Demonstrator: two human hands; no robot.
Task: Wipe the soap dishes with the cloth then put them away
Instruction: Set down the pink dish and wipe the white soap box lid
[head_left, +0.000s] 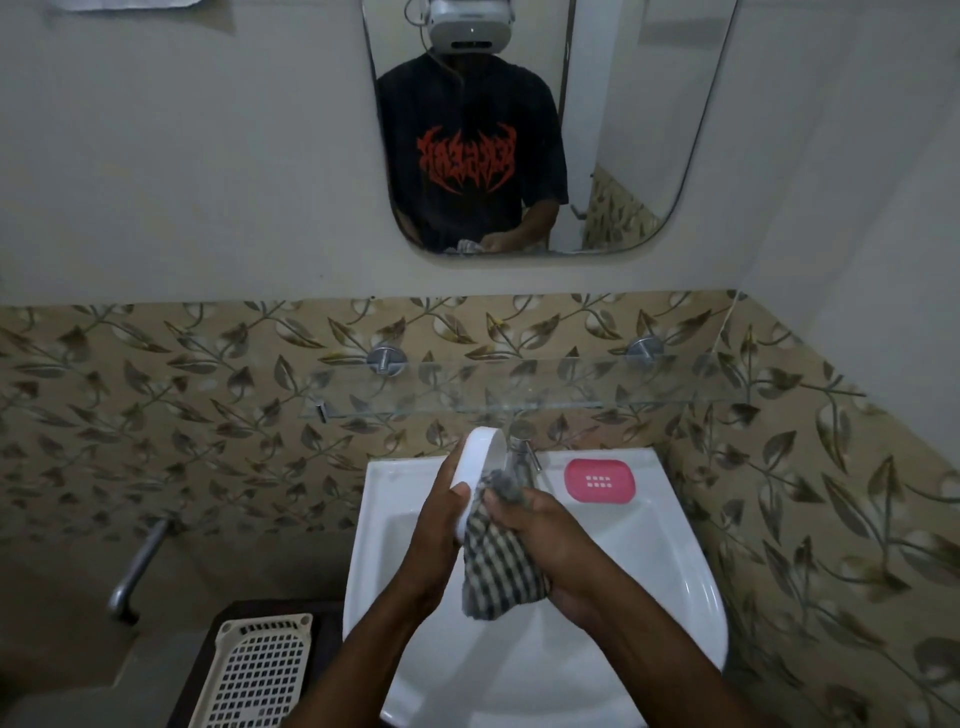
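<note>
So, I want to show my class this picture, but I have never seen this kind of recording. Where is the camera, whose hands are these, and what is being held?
There is one picture, from a camera worn on a person's head, looking forward and down; the mirror above reflects the headset. The two bare hands belong to that person. The left hand holds a white soap dish on edge over the white sink. The right hand presses a checked cloth against it. A pink soap dish lies on the sink's rim beside the tap. A perforated basket sits lower left.
</note>
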